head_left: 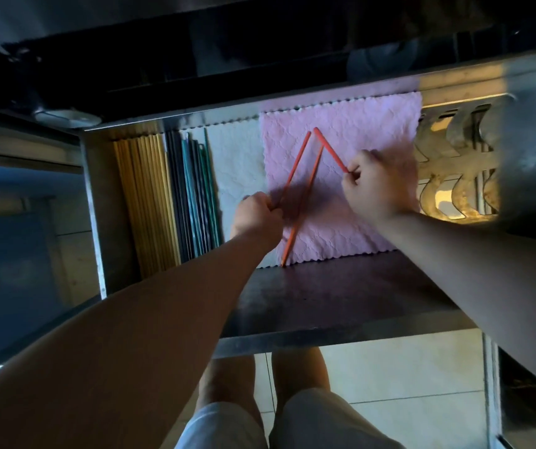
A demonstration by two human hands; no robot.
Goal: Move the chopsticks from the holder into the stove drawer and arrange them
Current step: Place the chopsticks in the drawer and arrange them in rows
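Both hands are down in the open drawer (93,202), working on three orange chopsticks over the pink cloth (357,131).

Left hand (256,218) is pinched closed on the near end of one orange chopstick (295,163), which runs toward the drawer's back edge. Right hand (375,186) is pinched closed on the near end of a second orange chopstick (331,150), angled so its far tip almost meets the first one's tip. The third orange chopstick (302,209) lies loose between them, its near tip right at the front edge of the cloth, over the drawer's front panel (341,293).

Already sorted along the drawer's left side: yellow chopsticks (145,202), then dark and green ones (192,196), all parallel.

Risks from here:
- The held sticks converge at the back, so swinging either one to parallel could knock the loose one askew.
- The loose stick's near tip may catch on the front panel when the drawer shuts (can't tell if it actually overhangs).
- The cloth may bunch if the sticks are dragged, not lifted.
- Fingertip grip at the very ends gives little control; a stick could pivot or drop.

The holder isn't clearly identifiable here.
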